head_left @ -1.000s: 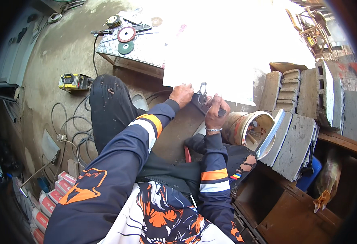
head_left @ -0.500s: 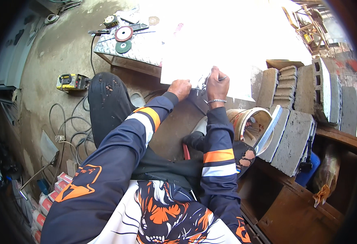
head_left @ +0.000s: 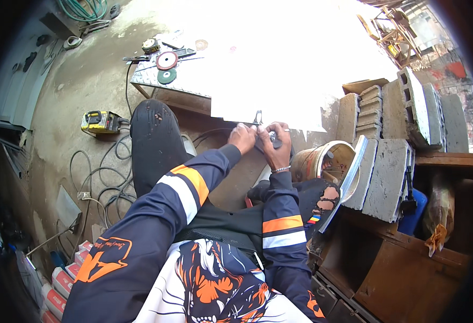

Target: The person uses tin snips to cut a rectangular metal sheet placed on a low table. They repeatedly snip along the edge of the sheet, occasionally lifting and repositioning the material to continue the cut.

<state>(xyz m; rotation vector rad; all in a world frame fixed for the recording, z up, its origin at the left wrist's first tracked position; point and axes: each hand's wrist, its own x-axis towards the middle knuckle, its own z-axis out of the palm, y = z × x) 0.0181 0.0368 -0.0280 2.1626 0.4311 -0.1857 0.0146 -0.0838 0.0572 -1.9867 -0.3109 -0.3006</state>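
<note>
The dark clamp-like tool is sitting at the near edge of the white sheet, right by both hands! It's reaching that edge, but glare is hiding whether it's gripping anything; both hands are attending to it, so the handling is looking unfinished, and how much is remaining I can't tell. The left hand is bunching its fingers together against the tool; whether they're pinching it, I can't tell. The right hand is curling its fingers around a dark rounded part, seemingly the tool's handle. Beside the ripped right knee, the bucket is holding sticks and thin rods, its bottom hiding from view.
</note>
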